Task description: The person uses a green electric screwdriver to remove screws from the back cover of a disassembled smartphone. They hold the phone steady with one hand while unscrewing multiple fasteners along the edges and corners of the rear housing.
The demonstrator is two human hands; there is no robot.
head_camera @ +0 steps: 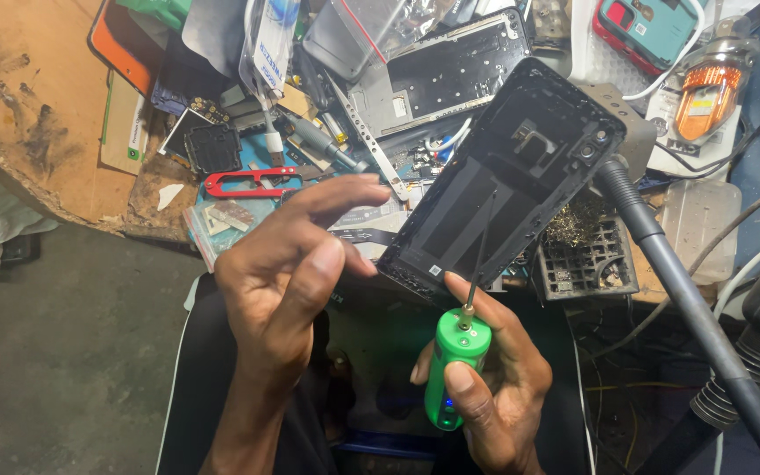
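Gripping a green plastic electric screwdriver [452, 369] with a thin dark metal bit, the right hand [494, 387] has its fingers wrapped round the barrel and its thumb laid along the front, near a small blue light low on the body. The bit rises from the tool's top and its tip rests against the inner face of a black plastic phone back cover [507, 176], roughly at its middle. That cover stands tilted, its lower corner hanging over the near edge of the bench and its upper corner, with the camera cut-outs, pointing toward the far right. Whether anything props it from behind cannot be told.

To the left of the cover, the left hand [283, 273] is released and holds nothing; its fingers are spread and loosely curled, with the fingertips just beside the cover's lower left edge but apart from it.

On the cluttered bench behind lie red-handled thread snips [252, 182] toward the left side, a grey metal phone frame [446, 70] near the far edge, and a grey ribbed hose [661, 255] running along the right side.
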